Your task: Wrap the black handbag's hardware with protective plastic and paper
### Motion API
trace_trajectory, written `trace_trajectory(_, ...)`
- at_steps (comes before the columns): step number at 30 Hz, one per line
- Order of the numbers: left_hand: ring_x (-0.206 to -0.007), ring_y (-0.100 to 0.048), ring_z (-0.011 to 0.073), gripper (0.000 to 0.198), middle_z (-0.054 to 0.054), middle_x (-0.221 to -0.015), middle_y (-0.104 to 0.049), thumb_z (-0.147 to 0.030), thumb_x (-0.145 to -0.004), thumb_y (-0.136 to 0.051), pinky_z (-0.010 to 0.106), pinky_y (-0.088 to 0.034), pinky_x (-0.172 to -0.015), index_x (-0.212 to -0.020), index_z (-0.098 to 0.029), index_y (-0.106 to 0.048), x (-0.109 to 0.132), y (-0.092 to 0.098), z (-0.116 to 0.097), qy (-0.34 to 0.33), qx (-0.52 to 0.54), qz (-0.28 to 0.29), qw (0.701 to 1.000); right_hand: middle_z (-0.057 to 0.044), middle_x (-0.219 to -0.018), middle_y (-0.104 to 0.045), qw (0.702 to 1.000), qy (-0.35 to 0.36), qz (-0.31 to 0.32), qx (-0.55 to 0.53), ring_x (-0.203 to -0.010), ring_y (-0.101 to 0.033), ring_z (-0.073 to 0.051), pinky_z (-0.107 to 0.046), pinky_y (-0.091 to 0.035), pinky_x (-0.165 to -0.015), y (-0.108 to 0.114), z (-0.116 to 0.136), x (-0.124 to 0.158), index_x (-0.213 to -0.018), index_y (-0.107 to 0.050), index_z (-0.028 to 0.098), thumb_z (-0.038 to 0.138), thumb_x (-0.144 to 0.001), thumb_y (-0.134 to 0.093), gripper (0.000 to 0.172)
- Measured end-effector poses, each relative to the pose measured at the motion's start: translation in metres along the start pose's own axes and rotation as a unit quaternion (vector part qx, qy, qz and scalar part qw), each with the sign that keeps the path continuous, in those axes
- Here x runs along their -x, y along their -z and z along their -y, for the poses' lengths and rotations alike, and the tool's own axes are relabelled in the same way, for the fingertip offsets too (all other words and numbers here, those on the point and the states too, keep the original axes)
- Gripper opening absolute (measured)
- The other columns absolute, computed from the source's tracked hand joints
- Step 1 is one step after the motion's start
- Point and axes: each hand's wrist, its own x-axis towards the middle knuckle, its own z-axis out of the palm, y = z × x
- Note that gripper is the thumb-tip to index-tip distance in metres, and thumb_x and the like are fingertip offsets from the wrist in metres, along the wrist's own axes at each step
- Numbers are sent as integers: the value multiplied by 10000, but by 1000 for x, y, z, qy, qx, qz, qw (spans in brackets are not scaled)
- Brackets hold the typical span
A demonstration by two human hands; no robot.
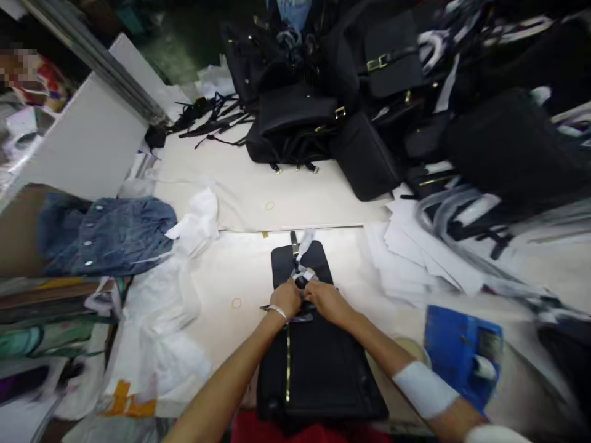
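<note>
A black bag (pixel 323 369) with a gold zipper (pixel 288 363) lies on the pale table in front of me, its flap (pixel 318 255) spread away from me. A short strap (pixel 294 243) with a metal fitting lies on that flap, beside a strip of clear plastic wrap (pixel 305 240). My left hand (pixel 285 298) and my right hand (pixel 329 301) meet over the middle of the bag, fingers closed at the plastic-wrapped part. A small dark pointed thing (pixel 265 307) sticks out by my left hand; its kind is unclear. The fingertips largely hide what they pinch.
Black bags (pixel 295 117) are heaped along the back and right. White paper sheets (pixel 415 258) and a blue box (pixel 462 351) lie right. To the left are crumpled white wrapping (pixel 161 314) and a denim garment (pixel 115 231). Thin black straps (pixel 217 120) lie at the back left.
</note>
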Motion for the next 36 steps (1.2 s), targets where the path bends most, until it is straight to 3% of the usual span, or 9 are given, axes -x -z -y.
trace_trajectory(4,-955,-645,260,278,190,-985,-679,-239,-847,-432,326,-489,-778,-1047,-92,-556,4,-3,-1,5,22,-13,1000,-94,-991,-591,994,40,49,86,-897,-557,-179,-266,-417,-777,2,6,0,-957,-555,138,19,-807,-407,243)
trace_trajectory(8,-937,-653,225,274,174,-1001,-682,-261,-870,-397,282,-485,-751,-1028,-111,-564,4,-4,2,6,54,-25,998,-112,-988,-575,985,54,68,146,-883,-555,-189,-291,-427,-774,4,13,-1,-994,-534,123,38,-843,-357,248)
trace_trajectory(17,-917,-659,241,291,189,-1012,-676,-282,-868,-390,314,-481,-748,-1046,-107,-540,12,-13,4,8,101,-67,993,-111,-1012,-586,995,-80,-15,61,-938,-561,-191,-282,-425,-834,0,21,-5,-972,-538,135,167,-867,-408,170)
trace_trajectory(23,-921,-656,237,275,178,-996,-681,-273,-867,-392,314,-476,-762,-1038,-112,-536,12,-16,8,-3,116,-67,991,-136,-1016,-593,983,-143,33,114,-937,-572,-209,-291,-424,-817,-1,32,-13,-896,-571,132,173,-851,-426,157)
trace_trajectory(28,-920,-656,217,271,169,-1000,-683,-270,-872,-397,283,-473,-757,-1037,-115,-546,13,-13,10,-13,126,-49,991,-181,-1003,-599,980,-136,59,129,-905,-582,-219,-311,-426,-810,0,32,-19,-947,-578,91,179,-880,-365,240)
trace_trajectory(36,-919,-654,224,245,161,-971,-691,-222,-851,-424,286,-471,-733,-1046,-115,-527,15,-9,10,-11,132,-38,991,-117,-998,-620,978,-148,65,132,-921,-589,-195,-273,-421,-803,3,30,-23,-938,-606,141,207,-863,-429,203)
